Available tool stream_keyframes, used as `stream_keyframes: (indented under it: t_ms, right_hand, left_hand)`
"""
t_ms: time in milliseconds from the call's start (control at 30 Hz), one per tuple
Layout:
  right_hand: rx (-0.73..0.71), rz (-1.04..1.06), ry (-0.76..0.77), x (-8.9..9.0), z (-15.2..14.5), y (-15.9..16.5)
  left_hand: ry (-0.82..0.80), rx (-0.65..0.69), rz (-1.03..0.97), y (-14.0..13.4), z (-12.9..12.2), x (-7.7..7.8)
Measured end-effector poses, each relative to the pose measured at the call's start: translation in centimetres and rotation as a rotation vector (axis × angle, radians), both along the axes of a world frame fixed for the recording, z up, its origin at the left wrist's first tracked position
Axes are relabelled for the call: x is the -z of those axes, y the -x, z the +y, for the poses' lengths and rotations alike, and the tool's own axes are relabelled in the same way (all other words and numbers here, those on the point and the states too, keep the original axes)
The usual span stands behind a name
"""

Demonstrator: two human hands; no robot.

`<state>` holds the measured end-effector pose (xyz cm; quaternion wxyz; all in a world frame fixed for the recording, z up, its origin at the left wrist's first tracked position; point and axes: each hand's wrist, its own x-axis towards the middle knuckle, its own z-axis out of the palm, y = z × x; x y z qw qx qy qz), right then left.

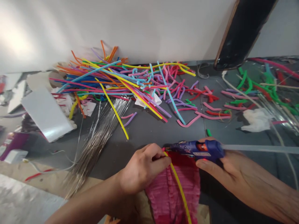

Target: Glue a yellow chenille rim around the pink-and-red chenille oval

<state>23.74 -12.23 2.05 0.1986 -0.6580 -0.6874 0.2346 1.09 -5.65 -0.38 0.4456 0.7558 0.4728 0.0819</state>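
Note:
My left hand (146, 166) pinches the upper end of a yellow pipe cleaner (179, 183), whose length curves down toward me. Beneath it lies a pink ribbed piece (161, 189) that looks built from rows of pipe cleaners, with a darker red band along its top. My right hand (224, 169) is wrapped around a blue hot glue gun (196, 148), lying on its side with the nozzle close to my left fingertips. A long translucent glue stick (259, 148) sticks out of its back. Whether the nozzle touches the yellow strand I cannot tell.
A heap of colourful pipe cleaners (112, 79) spreads along the wall. Thin metal wires (100, 140) lie in a bundle at left, near a white card (48, 113). A phone (243, 34) leans at back right, with a cable (235, 88). Cut green pieces (268, 84) lie right.

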Motion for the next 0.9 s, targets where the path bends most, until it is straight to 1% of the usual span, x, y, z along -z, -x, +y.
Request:
stream_keyframes:
  t_ms: [67,233,400,567,733,900]
  right_hand:
    - [-0.057,0.032,0.024,-0.2,0.0,-0.3]
    - [-0.041,0.139,0.082,-0.5,-0.2,-0.7]
    - [-0.047,0.133,0.147,-0.3,0.0,-0.4]
    - [-0.043,0.127,0.101,-0.3,-0.1,-0.3]
    - [-0.05,0.066,0.061,-0.7,-0.1,-0.1]
    - [-0.089,0.011,-0.039,-0.7,0.2,0.3]
  left_hand:
    - [-0.002,0.011,-0.015,0.0,0.0,0.1]
    - [-0.013,0.051,-0.005,0.2,0.0,0.2]
    - [-0.078,0.108,-0.024,0.6,-0.2,0.7]
    - [-0.132,0.137,-0.039,0.6,-0.2,0.9]
    - [-0.11,0.177,-0.016,0.8,0.0,1.1]
    - [-0.104,0.212,-0.002,1.1,0.1,1.3]
